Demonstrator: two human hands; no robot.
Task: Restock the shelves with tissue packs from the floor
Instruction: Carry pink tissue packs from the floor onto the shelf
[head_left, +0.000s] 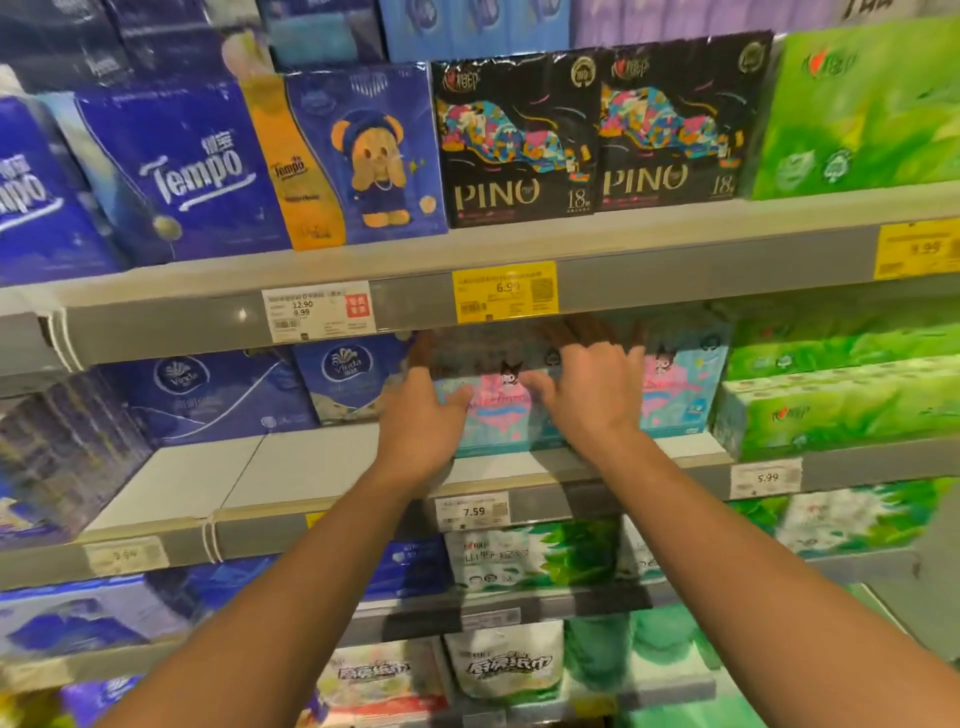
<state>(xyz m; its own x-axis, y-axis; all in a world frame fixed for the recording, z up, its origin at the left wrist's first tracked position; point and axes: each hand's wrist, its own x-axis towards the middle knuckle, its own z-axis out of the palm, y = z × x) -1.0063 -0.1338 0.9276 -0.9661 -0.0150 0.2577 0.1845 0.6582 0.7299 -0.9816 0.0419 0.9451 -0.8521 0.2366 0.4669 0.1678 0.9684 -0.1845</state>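
Note:
A pink and light-blue tissue pack (500, 415) with a cartoon figure stands on the middle shelf (291, 470), just under the shelf above. My left hand (421, 423) grips its left edge, thumb on the front and fingertips up at the top corner. My right hand (589, 395) holds its right part, thumb on the front and fingers spread over the top. A matching pack (680, 384) stands right beside it, touching it. No packs on the floor are in view.
Left of the held pack the middle shelf shows bare board in front of blue Vinda packs (353, 379). Green packs (831, 405) fill the right side. Above sit Tempo (192, 171) and black PINO packs (519, 140). Price tags (471, 512) line the shelf edges.

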